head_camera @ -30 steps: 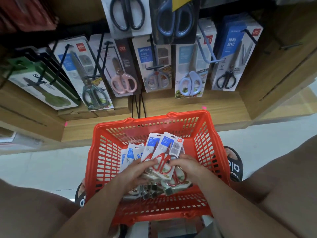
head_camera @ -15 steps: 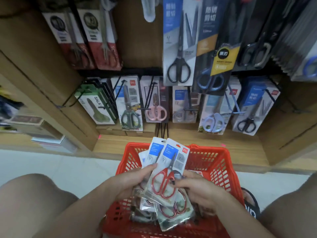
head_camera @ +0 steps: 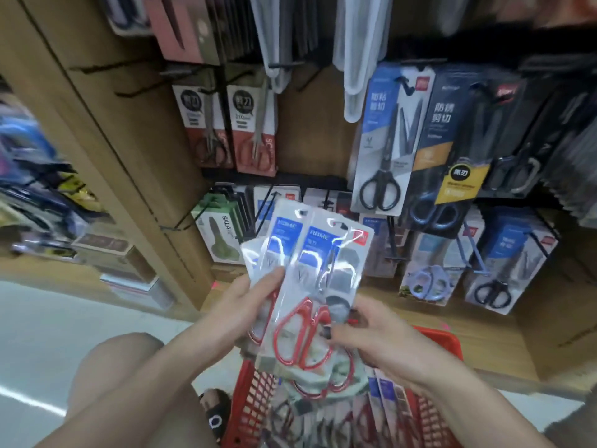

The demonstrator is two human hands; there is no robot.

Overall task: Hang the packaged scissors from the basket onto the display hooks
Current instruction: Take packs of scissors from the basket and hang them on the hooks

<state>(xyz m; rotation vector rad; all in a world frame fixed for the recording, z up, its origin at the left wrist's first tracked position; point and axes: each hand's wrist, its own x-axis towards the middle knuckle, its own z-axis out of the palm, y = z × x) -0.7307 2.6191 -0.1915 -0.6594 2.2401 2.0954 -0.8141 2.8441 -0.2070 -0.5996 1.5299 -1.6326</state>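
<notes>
Raised from red plastic basket (head_camera: 450, 342) — red-handled scissors packs (head_camera: 318, 292), both left hand (head_camera: 245, 302) and right hand (head_camera: 374, 331) gripping; separate one, align its hang-hole.

**Count at the scissors display**

Hands: two, left hand (head_camera: 245, 305) and right hand (head_camera: 381, 334). Red-handled scissors packs (head_camera: 310, 286) held fanned between them: at least three, lower ones overlap, exact number unclear. Red basket (head_camera: 439, 342): one, more packs inside, blurred, uncountable. Red-and-white packs (head_camera: 252, 127) on upper hooks: two fronts. Black-handled scissors pack (head_camera: 384, 140), upper right: one.
</notes>
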